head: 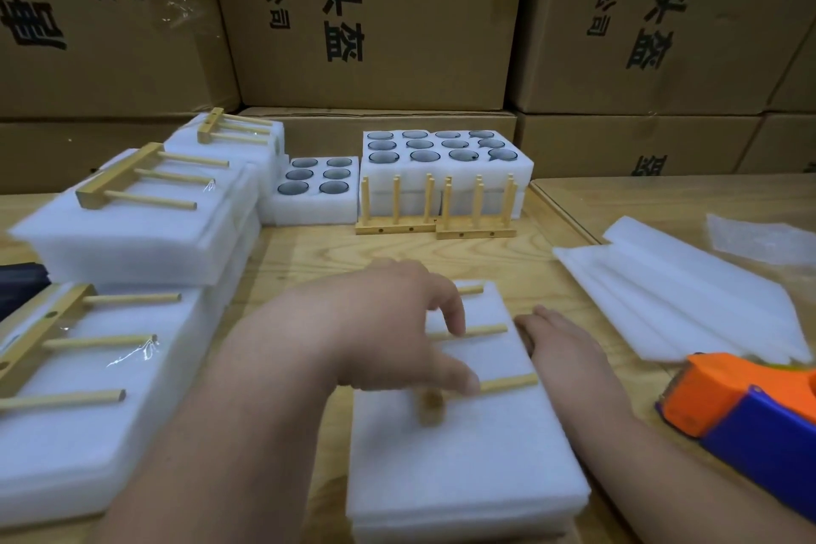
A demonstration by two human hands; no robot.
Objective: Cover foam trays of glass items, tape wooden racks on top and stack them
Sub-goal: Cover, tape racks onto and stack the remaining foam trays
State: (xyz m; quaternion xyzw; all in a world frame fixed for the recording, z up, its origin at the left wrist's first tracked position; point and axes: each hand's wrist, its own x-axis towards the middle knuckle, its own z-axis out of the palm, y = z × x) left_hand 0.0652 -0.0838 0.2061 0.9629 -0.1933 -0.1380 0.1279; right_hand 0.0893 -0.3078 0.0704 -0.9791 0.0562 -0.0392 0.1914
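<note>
Covered foam tray (463, 455) flat on the wooden table (309, 252), directly beneath both hands, wooden rack (481, 331) lying across its top with pegs pointing right. Left hand (397, 322) over the rack, fingers bent down onto the pegs; grip or mere touch impossible to tell. Right hand (561, 340) flat against the tray's right edge, fingers straight. Just right of the right forearm, an orange-and-blue tape dispenser (750, 411); beyond it, loose foam sheets (680, 300). Left of the left arm, finished trays (132, 234) stacked with racks taped on. Farther ahead of the hands, uncovered trays of glass items (446, 150), two upright racks (437, 208) before them, against cardboard boxes (375, 13).
</note>
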